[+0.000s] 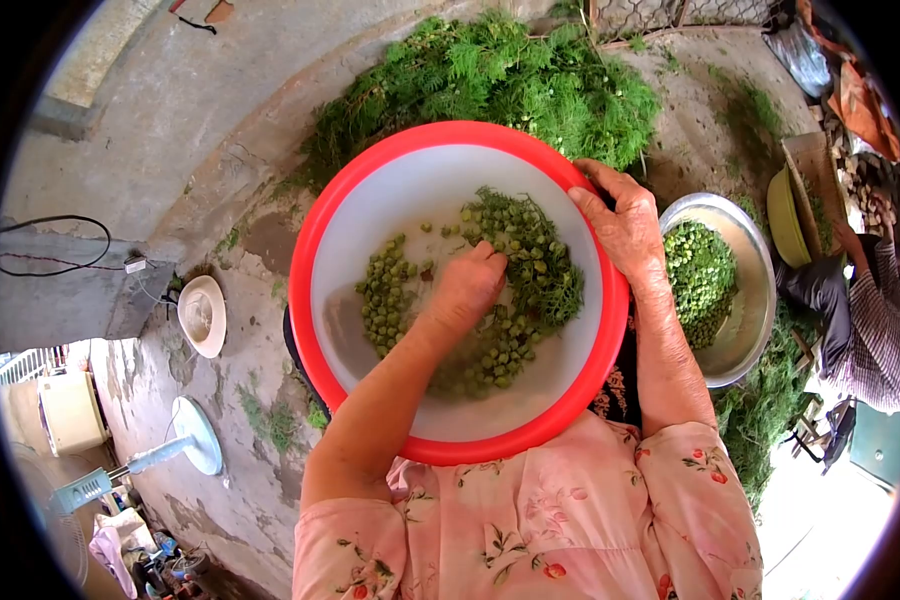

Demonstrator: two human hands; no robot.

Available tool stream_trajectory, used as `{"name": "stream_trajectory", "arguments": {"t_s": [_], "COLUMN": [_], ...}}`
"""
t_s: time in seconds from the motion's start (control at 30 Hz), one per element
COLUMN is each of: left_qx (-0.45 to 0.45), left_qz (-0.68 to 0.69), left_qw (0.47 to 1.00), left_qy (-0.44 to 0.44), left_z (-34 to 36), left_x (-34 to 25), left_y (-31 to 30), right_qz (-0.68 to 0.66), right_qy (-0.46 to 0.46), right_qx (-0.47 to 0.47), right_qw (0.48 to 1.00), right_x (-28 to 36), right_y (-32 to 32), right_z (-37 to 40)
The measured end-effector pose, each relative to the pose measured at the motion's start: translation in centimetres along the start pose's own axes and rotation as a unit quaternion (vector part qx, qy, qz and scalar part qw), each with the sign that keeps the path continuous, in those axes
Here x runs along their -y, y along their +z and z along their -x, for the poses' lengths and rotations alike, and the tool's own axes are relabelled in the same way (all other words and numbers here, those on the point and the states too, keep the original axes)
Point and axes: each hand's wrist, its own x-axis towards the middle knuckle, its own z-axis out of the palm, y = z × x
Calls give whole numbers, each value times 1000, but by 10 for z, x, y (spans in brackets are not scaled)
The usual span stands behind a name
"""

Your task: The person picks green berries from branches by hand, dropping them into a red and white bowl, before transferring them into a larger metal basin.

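Observation:
A wide white basin with a red rim (313,330) sits at my lap, tilted toward me. Inside it lie small green cones (385,300), loose on the left and lower side, with cones still on feathery sprigs (530,245) to the right. My left hand (470,285) is closed over the middle of the basin, its fingertips at the edge of the sprigs; whatever it pinches is hidden. At the upper right rim, my right hand (622,215) grips the basin, thumb on top and the other fingers partly out of sight.
A metal bowl (760,300) of green cones stands at right. Cut green branches (490,80) are heaped beyond the basin. At left are a straw hat (202,316) and a fan stand (198,437). Another person (875,330) sits at far right beside a yellow-green tub (785,220).

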Motion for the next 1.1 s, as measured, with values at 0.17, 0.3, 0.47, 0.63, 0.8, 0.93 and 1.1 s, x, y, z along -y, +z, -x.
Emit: {"name": "stream_trajectory", "arguments": {"t_s": [0.17, 0.3, 0.47, 0.63, 0.8, 0.93, 1.1], "left_qx": [-45, 21, 11, 13, -7, -128, -338], "left_qz": [76, 343, 509, 588, 620, 673, 757], "left_qw": [993, 892, 790, 724, 701, 646, 510], "left_qy": [-76, -295, -343, -360, -352, -338, -229], "left_z": [-1, -10, -13, -12, -12, -16, -10], "left_x": [-2, -16, -23, -21, -17, -14, 41], "left_y": [-3, -43, -69, -86, -90, -113, -150], "right_qz": [10, 42, 170, 51, 66, 52, 6], "right_qy": [4, -19, -159, -112, -129, -129, -114], "right_qx": [-1, -17, -49, -32, -25, -19, -24], "right_qw": [1000, 999, 971, 992, 989, 990, 993], "right_x": [1, 2, 2, 10, 9, 4, 3], "right_y": [-2, 0, -1, 1, 0, 0, 1], "right_z": [0, 1, 2, 10, 9, 7, 7]}}
